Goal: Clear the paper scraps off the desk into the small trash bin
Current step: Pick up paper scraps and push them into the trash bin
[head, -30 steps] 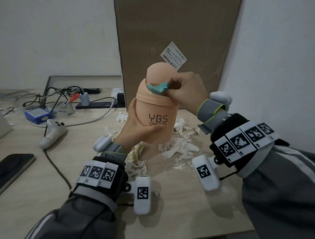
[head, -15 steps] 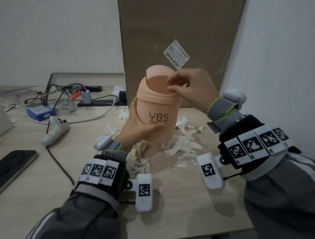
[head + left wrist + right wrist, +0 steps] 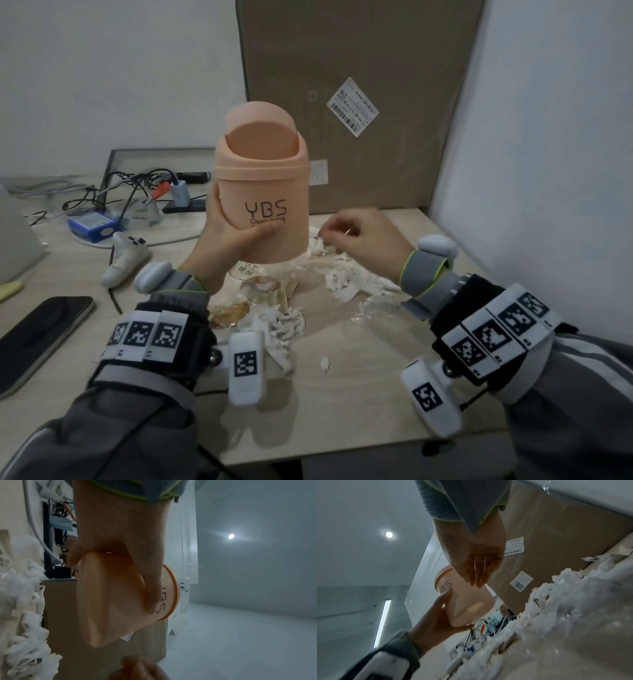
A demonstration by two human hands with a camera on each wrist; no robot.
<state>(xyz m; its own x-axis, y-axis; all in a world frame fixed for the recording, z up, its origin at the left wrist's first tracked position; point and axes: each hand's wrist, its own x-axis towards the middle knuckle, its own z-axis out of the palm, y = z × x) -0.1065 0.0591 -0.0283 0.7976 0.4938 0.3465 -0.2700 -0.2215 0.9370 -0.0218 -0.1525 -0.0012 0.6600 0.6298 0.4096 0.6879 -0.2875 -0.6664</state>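
Trash bin: held upright above the desk, its swing lid now flush, no teal scrap in the slot.
Left hand: still wraps the bin's lower body, thumb across the front.
Right hand: has dropped from the lid to the paper scraps near the desk's back right corner, fingers loosely extended, pinching nothing.
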